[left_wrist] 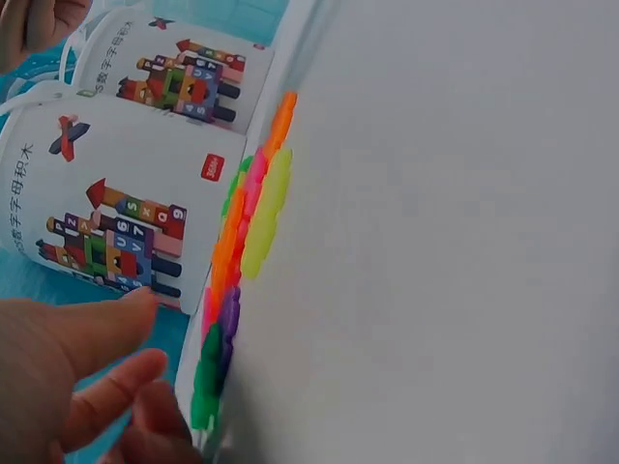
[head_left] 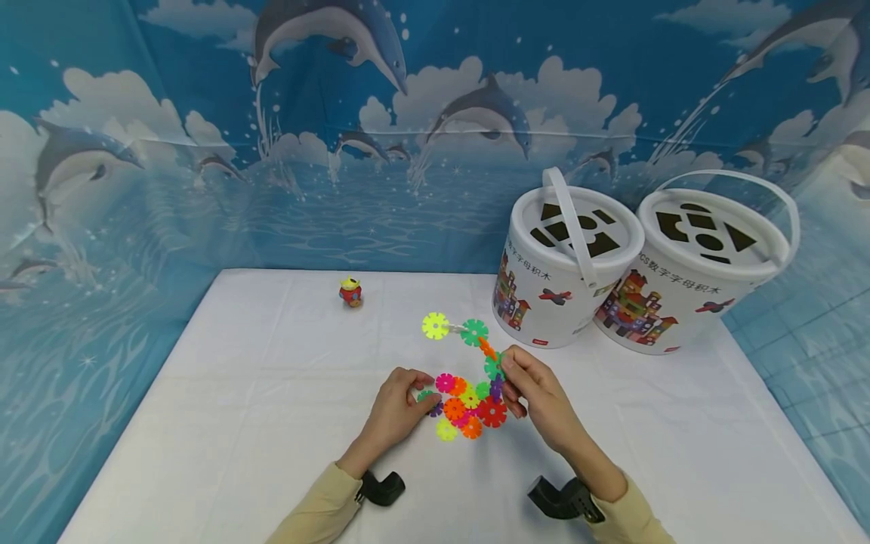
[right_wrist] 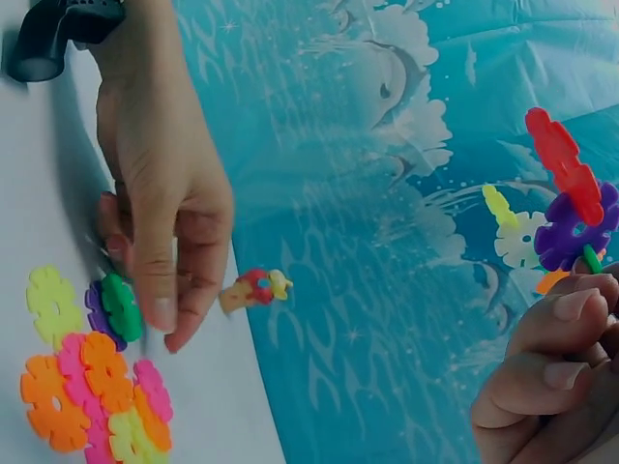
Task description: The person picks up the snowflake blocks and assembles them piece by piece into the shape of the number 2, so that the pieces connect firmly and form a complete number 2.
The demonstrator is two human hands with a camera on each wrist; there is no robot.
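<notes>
My right hand (head_left: 540,389) pinches a linked chain of plastic snowflake discs, with a green disc (head_left: 492,367) at its fingertips. In the right wrist view the same hand (right_wrist: 556,372) holds the chain, where a purple disc (right_wrist: 577,227) joins a red disc (right_wrist: 564,164) above the fingers. Further along the chain in the head view are a yellow disc (head_left: 436,326) and another green disc (head_left: 474,332). My left hand (head_left: 401,404) reaches low over the table, thumb apart from the fingers, right beside a loose-looking green disc (right_wrist: 122,307) and a purple disc (right_wrist: 100,314).
Several orange, pink and yellow discs (head_left: 454,409) lie clustered between the hands. Two white lidded buckets (head_left: 544,302) with handles stand at the back right. A small red and yellow toy figure (head_left: 350,292) stands at the back of the white table (head_left: 272,363).
</notes>
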